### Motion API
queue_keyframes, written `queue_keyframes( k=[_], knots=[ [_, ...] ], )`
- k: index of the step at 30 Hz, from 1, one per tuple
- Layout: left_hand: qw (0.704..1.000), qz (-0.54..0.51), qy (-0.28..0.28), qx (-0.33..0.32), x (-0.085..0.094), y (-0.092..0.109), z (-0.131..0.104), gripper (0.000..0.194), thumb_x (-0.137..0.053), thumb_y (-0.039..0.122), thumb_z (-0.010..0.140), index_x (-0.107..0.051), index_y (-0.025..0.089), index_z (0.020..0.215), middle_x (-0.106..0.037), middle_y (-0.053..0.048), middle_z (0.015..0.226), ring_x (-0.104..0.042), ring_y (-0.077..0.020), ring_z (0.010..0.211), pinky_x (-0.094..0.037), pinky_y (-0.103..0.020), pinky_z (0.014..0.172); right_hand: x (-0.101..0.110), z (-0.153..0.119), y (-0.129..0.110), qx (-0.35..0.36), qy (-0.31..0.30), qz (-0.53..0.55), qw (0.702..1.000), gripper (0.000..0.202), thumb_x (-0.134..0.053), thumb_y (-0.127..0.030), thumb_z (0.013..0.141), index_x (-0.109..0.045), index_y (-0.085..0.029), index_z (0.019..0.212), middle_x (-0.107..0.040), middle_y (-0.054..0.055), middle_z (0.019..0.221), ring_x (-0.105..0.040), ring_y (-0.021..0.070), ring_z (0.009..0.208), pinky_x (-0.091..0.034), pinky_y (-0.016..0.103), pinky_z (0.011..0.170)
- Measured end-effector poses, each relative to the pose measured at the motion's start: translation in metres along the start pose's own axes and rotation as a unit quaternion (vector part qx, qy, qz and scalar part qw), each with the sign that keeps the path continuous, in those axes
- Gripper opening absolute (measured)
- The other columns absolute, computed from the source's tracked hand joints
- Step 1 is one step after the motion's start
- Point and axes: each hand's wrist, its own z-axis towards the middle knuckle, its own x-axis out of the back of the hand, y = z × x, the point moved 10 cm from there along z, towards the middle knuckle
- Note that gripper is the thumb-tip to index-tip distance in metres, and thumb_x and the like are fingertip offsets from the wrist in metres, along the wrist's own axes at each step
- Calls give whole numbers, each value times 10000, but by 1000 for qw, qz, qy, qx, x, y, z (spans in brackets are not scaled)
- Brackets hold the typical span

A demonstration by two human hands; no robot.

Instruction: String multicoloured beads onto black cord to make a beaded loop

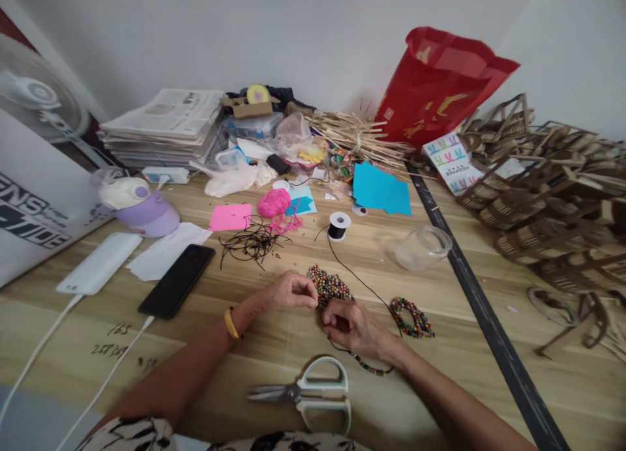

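Over the front edge of a pile of multicoloured beads (330, 285), my left hand (295, 290) is closed in a pinch; what sits between its fingertips is too small to make out. My right hand (353, 326) is closed on a thin black cord (359, 278) just right of it. The cord runs back to a white-rimmed spool (338, 226). Under my right hand, a string of threaded beads (370, 367) curves on the table. A coiled bead bracelet (411, 317) lies to the right. White-handled scissors (308, 391) lie in front, blades pointing left.
A glass jar (423, 247) lies on its side at right. Tangled black cord (254, 242), pink yarn (274, 203) and blue paper (382, 188) lie behind. At left are a phone (177, 281) and white power bank (100, 263). Woven baskets (542, 223) crowd the right side.
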Motion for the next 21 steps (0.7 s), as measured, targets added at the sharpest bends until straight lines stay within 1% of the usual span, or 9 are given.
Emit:
queue_keyframes(
  k=[3,5,9,12,14,17,20,21],
  knots=[
    [1000,5,-17,3,-1,0,-1,230,-710,316,701,-638,98,703,-648,-34,690,-562,-106,644,-436,-203,636,-1,-2,-2,8,-43,-55,998,128,-579,-63,739,-613,-176,787,-607,-1,728,-524,117,625,-385,211,588],
    [999,13,-28,6,-2,-2,-2,234,-708,321,708,-644,96,708,-651,-39,695,-565,-108,646,-440,-205,637,1,-3,-2,19,-56,-67,996,160,-565,-46,751,-628,-179,813,-628,7,760,-552,129,672,-399,223,623],
    [999,33,-39,15,-2,-8,-2,234,-703,320,715,-651,92,728,-652,-45,703,-563,-106,636,-439,-202,623,13,-3,-4,49,-47,-56,996,183,-507,-50,811,-628,-174,868,-636,22,802,-560,134,715,-416,241,661],
    [998,41,-39,17,0,-9,-3,231,-705,321,713,-651,96,727,-656,-43,705,-566,-108,645,-444,-199,628,23,-2,-8,63,-32,-48,996,194,-489,-57,830,-630,-184,870,-629,11,780,-543,127,689,-406,241,639],
    [998,42,-40,19,2,-9,-3,230,-706,322,714,-651,99,722,-660,-42,711,-573,-110,661,-452,-200,645,26,-3,-12,64,-31,-48,996,178,-499,-71,833,-629,-188,871,-628,8,780,-539,125,672,-398,240,621],
    [998,43,-41,18,3,-6,-2,228,-703,319,720,-649,97,718,-661,-43,715,-576,-109,668,-455,-197,653,22,-4,-20,49,-38,-71,996,122,-554,-93,817,-618,-188,858,-620,2,770,-539,124,647,-384,236,597],
    [998,39,-40,11,4,-4,-2,220,-705,307,716,-643,96,706,-655,-36,699,-572,-104,656,-453,-193,648,6,-5,-27,37,-62,-139,988,53,-613,-161,818,-609,-172,869,-630,37,831,-575,158,722,-406,255,634],
    [998,39,-39,11,3,-3,-1,216,-705,302,714,-640,96,703,-652,-33,694,-569,-101,651,-452,-192,646,0,-5,-27,27,-67,-171,983,86,-617,-187,826,-608,-160,908,-636,60,864,-584,175,748,-414,267,646]
  ],
)
